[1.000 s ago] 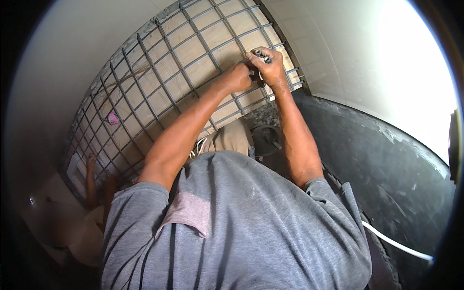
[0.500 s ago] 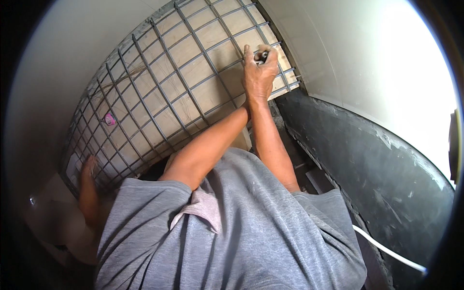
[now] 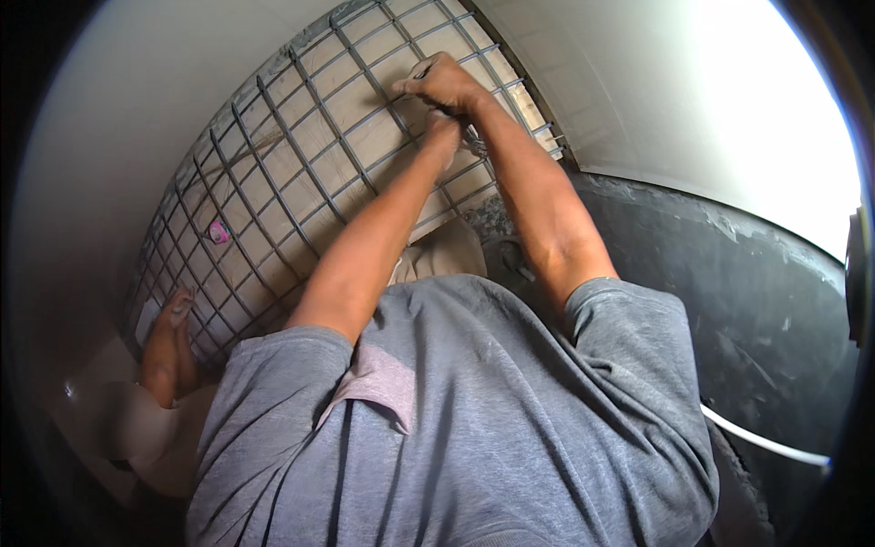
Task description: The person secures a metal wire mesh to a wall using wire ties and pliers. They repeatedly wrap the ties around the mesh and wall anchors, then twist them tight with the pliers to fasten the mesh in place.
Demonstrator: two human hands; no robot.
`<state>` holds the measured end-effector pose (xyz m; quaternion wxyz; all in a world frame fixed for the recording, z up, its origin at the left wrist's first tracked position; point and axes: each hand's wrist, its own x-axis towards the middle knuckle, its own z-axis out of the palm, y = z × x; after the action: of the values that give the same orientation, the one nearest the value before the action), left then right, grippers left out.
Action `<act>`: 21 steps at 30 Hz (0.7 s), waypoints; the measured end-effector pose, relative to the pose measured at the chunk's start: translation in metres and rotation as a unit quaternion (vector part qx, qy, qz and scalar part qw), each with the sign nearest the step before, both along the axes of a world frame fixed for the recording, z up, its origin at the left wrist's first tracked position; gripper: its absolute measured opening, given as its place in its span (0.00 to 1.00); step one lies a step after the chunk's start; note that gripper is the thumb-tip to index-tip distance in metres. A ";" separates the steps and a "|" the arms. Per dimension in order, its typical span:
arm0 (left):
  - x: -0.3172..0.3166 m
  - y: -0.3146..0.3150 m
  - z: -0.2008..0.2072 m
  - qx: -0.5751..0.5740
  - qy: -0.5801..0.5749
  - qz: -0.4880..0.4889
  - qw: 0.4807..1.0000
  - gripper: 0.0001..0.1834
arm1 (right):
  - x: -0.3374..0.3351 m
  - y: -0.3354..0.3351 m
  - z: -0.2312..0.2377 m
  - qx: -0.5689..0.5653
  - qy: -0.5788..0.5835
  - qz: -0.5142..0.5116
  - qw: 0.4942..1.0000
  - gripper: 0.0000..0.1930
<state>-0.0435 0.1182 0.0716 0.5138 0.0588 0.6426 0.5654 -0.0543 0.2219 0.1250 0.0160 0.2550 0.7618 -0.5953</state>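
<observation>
A grid of grey reinforcing bars [image 3: 324, 169] lies over pale wooden boards. Above its right-hand part, my right hand [image 3: 444, 82] is bent over with fingers closed, their tips pointing left. Whatever they grip is mostly hidden. My left hand [image 3: 441, 132] is just below it, close to the right wrist, and its fingers look curled. A small shiny metal piece [image 3: 474, 142] shows between the left hand and the right forearm. Its kind is unclear, and so is which hand holds it.
Thin loose wires [image 3: 251, 150] lie across the grid's left half, near a pink roll [image 3: 217, 232]. Another person's hand [image 3: 178, 308] rests at the grid's lower left. A dark low wall [image 3: 693, 264] and a white cable [image 3: 766, 445] are on the right.
My right hand has moved left from the grid's right edge and turned over. My left hand, hidden behind the right wrist before, now shows below it. The other person's arms have shifted.
</observation>
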 end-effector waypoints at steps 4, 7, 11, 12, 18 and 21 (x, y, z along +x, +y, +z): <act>0.001 -0.008 -0.043 0.057 -0.102 0.066 0.991 0.27 | -0.001 -0.013 -0.033 0.114 -0.028 0.067 0.991 0.20; 0.012 0.002 -0.112 0.010 0.396 0.000 0.918 0.21 | 0.015 -0.033 0.013 0.077 -0.033 0.015 0.996 0.20; 0.013 0.002 -0.135 -0.002 0.591 -0.119 0.798 0.20 | 0.049 -0.077 0.006 0.297 0.104 -0.410 0.856 0.17; 0.019 0.000 -0.121 0.009 0.574 -0.142 0.807 0.20 | 0.060 -0.071 0.007 0.261 0.115 -0.438 0.852 0.16; 0.020 0.029 -0.002 0.095 0.436 -0.295 0.845 0.22 | 0.110 -0.004 0.005 0.179 0.151 -0.260 0.937 0.15; 0.028 0.038 -0.002 -0.083 0.446 -0.262 0.852 0.21 | 0.091 -0.021 0.016 0.188 0.171 -0.411 0.875 0.15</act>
<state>-0.0151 0.1564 0.0701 0.3042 0.4282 0.8077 0.2676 0.0371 0.2011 0.1408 -0.4093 0.4373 0.6766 -0.4282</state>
